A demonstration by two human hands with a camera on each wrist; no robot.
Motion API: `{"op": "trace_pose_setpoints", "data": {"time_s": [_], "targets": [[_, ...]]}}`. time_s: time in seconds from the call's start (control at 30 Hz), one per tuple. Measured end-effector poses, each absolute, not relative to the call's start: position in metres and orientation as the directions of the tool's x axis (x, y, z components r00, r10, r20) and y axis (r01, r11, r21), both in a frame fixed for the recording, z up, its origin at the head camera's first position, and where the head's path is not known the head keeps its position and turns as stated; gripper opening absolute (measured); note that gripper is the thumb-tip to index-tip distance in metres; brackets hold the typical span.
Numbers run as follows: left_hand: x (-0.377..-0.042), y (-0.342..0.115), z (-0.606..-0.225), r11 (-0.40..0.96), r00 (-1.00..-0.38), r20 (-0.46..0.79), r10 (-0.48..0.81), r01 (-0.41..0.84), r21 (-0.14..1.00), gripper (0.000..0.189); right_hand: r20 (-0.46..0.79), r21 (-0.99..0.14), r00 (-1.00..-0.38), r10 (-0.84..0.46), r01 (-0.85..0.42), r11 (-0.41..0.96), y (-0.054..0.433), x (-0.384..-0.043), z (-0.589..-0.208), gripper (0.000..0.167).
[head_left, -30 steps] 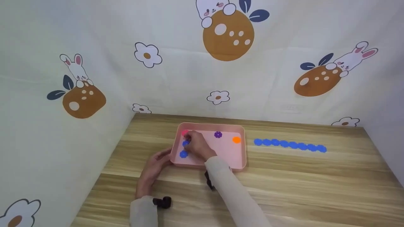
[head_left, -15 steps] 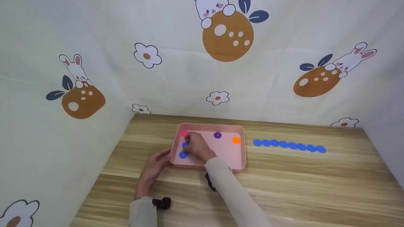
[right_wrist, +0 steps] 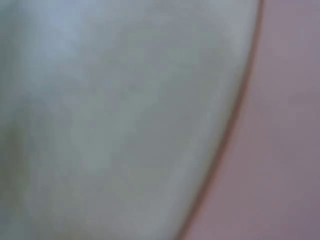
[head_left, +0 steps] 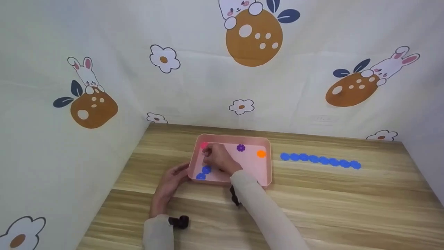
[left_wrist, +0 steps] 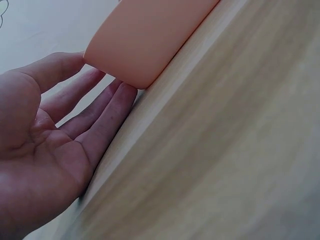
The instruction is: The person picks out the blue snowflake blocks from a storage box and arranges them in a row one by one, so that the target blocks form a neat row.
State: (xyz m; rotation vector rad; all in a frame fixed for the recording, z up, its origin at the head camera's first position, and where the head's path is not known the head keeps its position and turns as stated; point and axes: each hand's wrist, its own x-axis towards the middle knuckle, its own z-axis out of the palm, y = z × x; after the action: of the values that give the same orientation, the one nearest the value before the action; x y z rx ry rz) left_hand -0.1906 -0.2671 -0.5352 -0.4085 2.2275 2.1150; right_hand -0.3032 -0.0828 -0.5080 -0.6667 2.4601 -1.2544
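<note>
My left hand (head_left: 171, 182) rests on the wood table with extended fingers touching the outer corner of a pink tray (head_left: 226, 182). In the left wrist view its fingertips meet the tray's wall (left_wrist: 145, 40). Inside the tray, my right hand (head_left: 219, 156) reaches over the left part with its fingers bent. Its fingertips are close to a pink disc (head_left: 204, 145); I cannot tell whether they pinch a piece. Two blue flower-shaped discs (head_left: 206, 169) lie by the tray's near left corner. The right wrist view is blurred and shows only pale and pink surfaces.
A purple flower-shaped disc (head_left: 241, 148) and an orange disc (head_left: 261, 153) lie in the tray's far right part. Right of the tray, a row of several blue flower-shaped discs (head_left: 324, 160) stretches across the table. Patterned cloth walls (head_left: 194, 80) border the table.
The blue discs by my right hand have shifted toward the tray's near edge. My right fingers have come off them and sit slightly higher in view. The left hand stays at the tray's corner.
</note>
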Motion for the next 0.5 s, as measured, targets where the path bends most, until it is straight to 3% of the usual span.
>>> {"op": "trace_pose_setpoints", "data": {"time_s": [0.3, 0.5], "targets": [[-0.190, -0.267, -0.537, 0.031, -0.964, -0.206, -0.169, -0.214, 0.976, 0.045, -0.243, -0.754, -0.721, -0.649, -0.280, 0.594, -0.062, -0.304, -0.497, 0.030], [-0.191, -0.268, -0.536, 0.040, -0.957, -0.231, -0.175, -0.241, 0.970, 0.044, -0.259, -0.722, -0.686, -0.680, -0.331, 0.608, -0.060, -0.303, -0.497, 0.033]]}}
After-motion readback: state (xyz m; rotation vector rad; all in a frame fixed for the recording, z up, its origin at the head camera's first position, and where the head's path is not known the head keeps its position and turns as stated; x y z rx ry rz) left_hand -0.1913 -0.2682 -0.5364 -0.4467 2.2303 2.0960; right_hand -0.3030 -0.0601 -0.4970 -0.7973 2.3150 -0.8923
